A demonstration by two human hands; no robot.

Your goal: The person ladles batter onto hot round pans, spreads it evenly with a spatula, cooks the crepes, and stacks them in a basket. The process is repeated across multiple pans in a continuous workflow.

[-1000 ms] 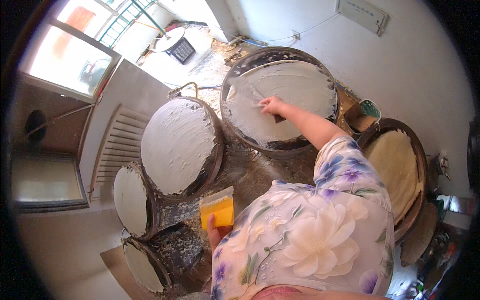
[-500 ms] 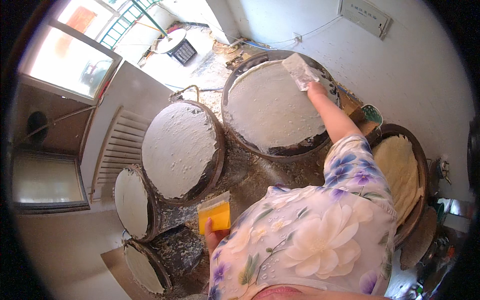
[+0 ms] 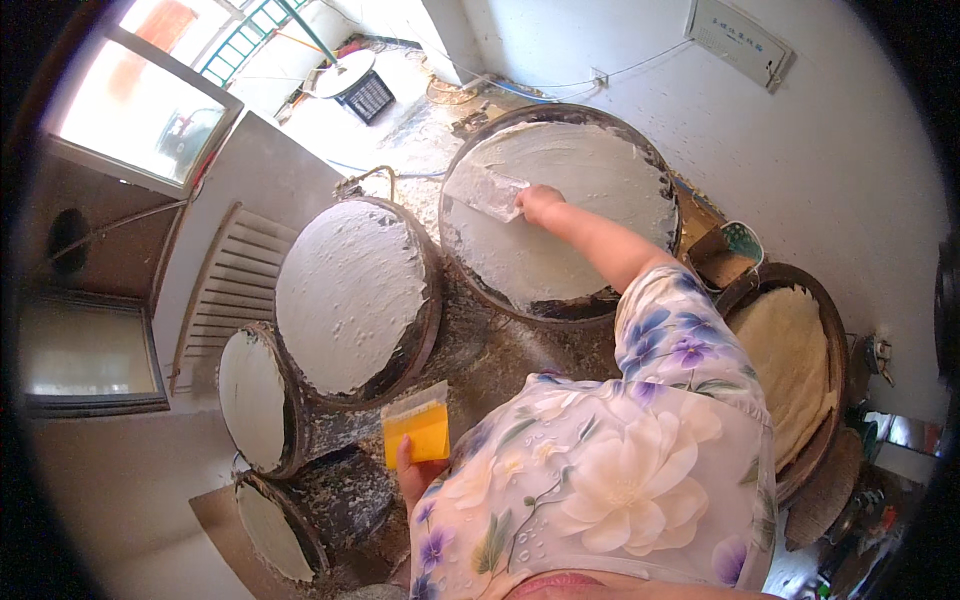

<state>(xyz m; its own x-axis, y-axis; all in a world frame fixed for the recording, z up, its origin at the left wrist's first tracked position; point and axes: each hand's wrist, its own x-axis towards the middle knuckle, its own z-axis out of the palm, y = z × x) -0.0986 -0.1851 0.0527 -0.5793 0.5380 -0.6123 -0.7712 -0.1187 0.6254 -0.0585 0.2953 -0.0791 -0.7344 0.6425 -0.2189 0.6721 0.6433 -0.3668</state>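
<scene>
Right hand (image 3: pixel 540 203): stretched forward over the far griddle (image 3: pixel 470 270), fingers closed round the handle end of a flat spreader (image 3: pixel 487 192).
Spreader: pale, broad-bladed, laid on the batter at the left part of the griddle's surface; its blade points away to the left of the hand.
Far griddle: large, round, dark-rimmed — covered with a thin whitish layer of batter (image 3: pixel 590 180) in which curved streaks can be seen.
Left hand (image 3: pixel 412 478): held low, close to the body, just in front of the floral sleeve; only the thumb side is seen. It is clamped on a yellow scraper (image 3: pixel 424 432).
Scraper: a small rectangular card, orange-yellow with a paler top strip, held upright above the gap between the griddles and the body; nothing is touched by it.
Middle griddle (image 3: pixel 425 300): to the left of the far one and nearer, tilted in the view, coated with a whitish, slightly pitted layer.
Small griddles: two more rounds are set at lower left — one (image 3: pixel 252 398) beside the middle griddle, one (image 3: pixel 270 518) below it, both pale on top.
Tray (image 3: pixel 835 400): at the right, round and dark-rimmed, with a stack of thin tan pancakes (image 3: pixel 790 360) on it.
Work surface (image 3: pixel 500 350): dark, crusted and spattered between the griddles.
Wall (image 3: pixel 820 140): white, behind the far griddle.
</scene>
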